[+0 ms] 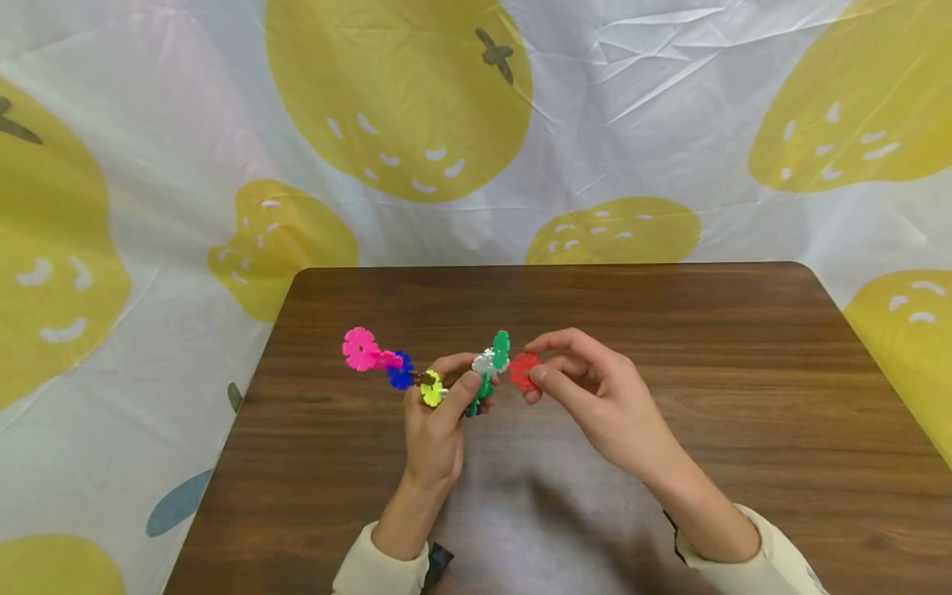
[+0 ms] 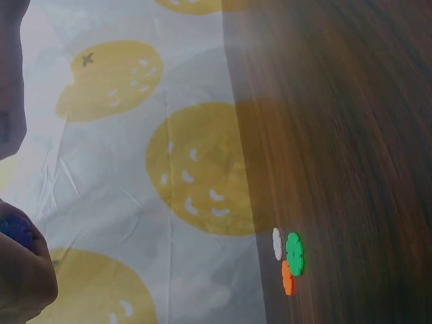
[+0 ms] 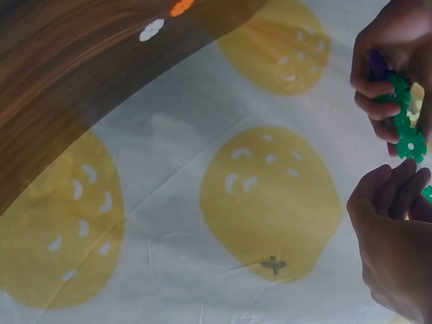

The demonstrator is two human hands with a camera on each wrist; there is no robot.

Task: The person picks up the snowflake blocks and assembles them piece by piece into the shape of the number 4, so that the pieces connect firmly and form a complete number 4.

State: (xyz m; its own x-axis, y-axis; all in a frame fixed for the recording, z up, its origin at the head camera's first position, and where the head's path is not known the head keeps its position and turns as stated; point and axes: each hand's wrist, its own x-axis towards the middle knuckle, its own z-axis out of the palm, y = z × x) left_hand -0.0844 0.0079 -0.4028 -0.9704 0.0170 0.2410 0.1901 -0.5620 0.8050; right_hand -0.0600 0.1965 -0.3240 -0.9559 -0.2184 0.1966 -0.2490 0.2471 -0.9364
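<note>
My left hand point(image 1: 435, 430) grips a chain of interlocking flower-shaped plastic discs above the table. Its left end carries a pink disc point(image 1: 360, 348), then a blue disc point(image 1: 400, 370) and a yellow disc point(image 1: 431, 388). At the right end, a white disc point(image 1: 485, 362) and a green disc point(image 1: 502, 347) stick out past the left thumb. Between thumb and fingers, my right hand point(image 1: 606, 405) pinches a red disc point(image 1: 524, 372) close beside that green one. In the right wrist view, green discs point(image 3: 410, 144) and a purple disc point(image 3: 378, 64) show at the left hand; fingers partly cover the chain.
Loose on the table lie a white disc point(image 2: 277, 244), a green disc point(image 2: 295, 254) and an orange disc point(image 2: 288, 277), close together in the left wrist view. The brown wooden table point(image 1: 744, 347) backs onto a hanging fruit-print cloth point(image 1: 640, 140).
</note>
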